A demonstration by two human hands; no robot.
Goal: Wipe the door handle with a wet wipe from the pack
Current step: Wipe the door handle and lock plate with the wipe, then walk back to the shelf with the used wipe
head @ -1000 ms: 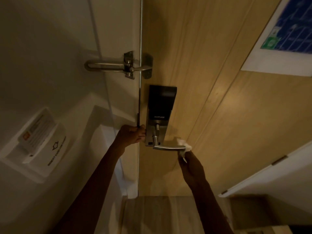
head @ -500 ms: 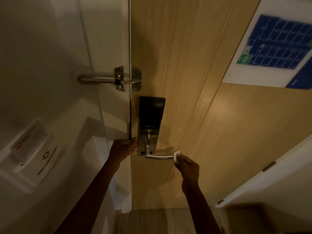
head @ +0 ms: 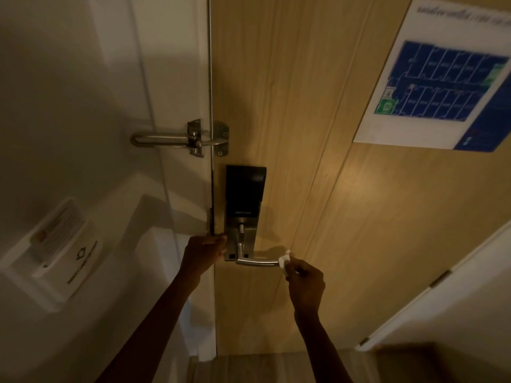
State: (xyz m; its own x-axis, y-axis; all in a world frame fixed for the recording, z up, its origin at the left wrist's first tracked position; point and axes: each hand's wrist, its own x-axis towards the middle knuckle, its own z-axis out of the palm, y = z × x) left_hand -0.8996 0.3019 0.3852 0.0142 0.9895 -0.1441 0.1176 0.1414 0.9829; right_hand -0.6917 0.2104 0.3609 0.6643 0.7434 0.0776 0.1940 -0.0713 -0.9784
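At far left a white key-card holder (head: 52, 252) sits on the wall, its print too blurred to read. A metal swing guard (head: 179, 139) bridges the frame and the wooden door (head: 304, 106). The left hand (head: 203, 254) is curled around the door's edge, just beside the lock plate (head: 243, 211); its fingertips are hidden behind the edge. The door handle (head: 257, 261) points right. At its tip the right hand (head: 305, 280) pinches a crumpled wet wipe (head: 284, 260) against the metal. The floor plan (head: 442, 78) at upper right is cut off.
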